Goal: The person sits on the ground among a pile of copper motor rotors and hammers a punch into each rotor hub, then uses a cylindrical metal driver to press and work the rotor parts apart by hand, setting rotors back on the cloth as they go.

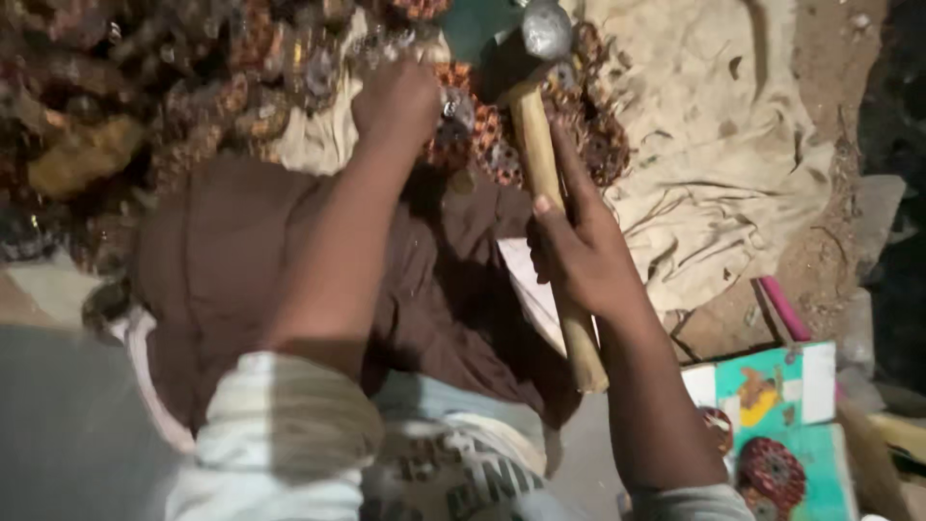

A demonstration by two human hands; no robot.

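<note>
My right hand [577, 253] grips the pale wooden handle of a hammer [546, 174]. Its round steel head [546, 29] is raised near the top of the view. My left hand [395, 101] reaches forward into a heap of small round copper-wound metal parts [482, 135]. Its fingers are closed among the pieces, and what they hold is hidden. Both forearms stretch over my lap, which is covered by brown cloth [231, 251].
The scrap heap [145, 77] spreads across the top left. A crumpled beige sheet [714, 164] lies on the dirt ground at right. A teal cardboard box [781, 415] with a round rusty part sits at lower right, next to a pink stick [783, 307].
</note>
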